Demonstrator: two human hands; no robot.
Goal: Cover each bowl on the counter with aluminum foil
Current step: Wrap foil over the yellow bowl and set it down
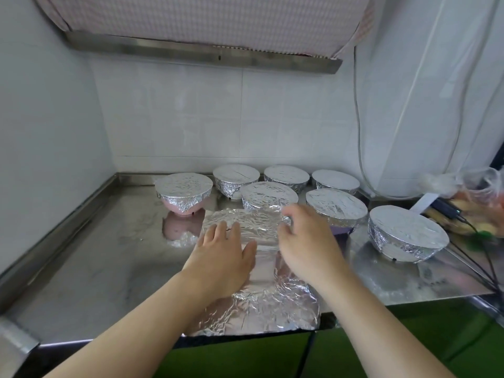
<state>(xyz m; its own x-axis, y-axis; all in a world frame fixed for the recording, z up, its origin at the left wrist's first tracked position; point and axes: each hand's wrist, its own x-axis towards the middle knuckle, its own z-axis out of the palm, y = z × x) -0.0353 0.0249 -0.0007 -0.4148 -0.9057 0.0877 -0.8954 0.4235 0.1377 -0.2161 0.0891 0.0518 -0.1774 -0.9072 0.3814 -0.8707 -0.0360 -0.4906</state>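
1. Left hand [222,257]: fingers straight, close together, lying flat on the foil sheet [253,304].
2. Right hand [305,241]: fingers loosely curled, blurred, over the sheet's far right part; touching it or not, cannot tell.
3. Crumpled sheet spread on the steel counter [90,257], near edge at the counter's front lip, far edge just before a wrapped bowl [268,196].
4. Seven foil-covered bowls beyond and to the right, a pink bowl [183,193] at far left.
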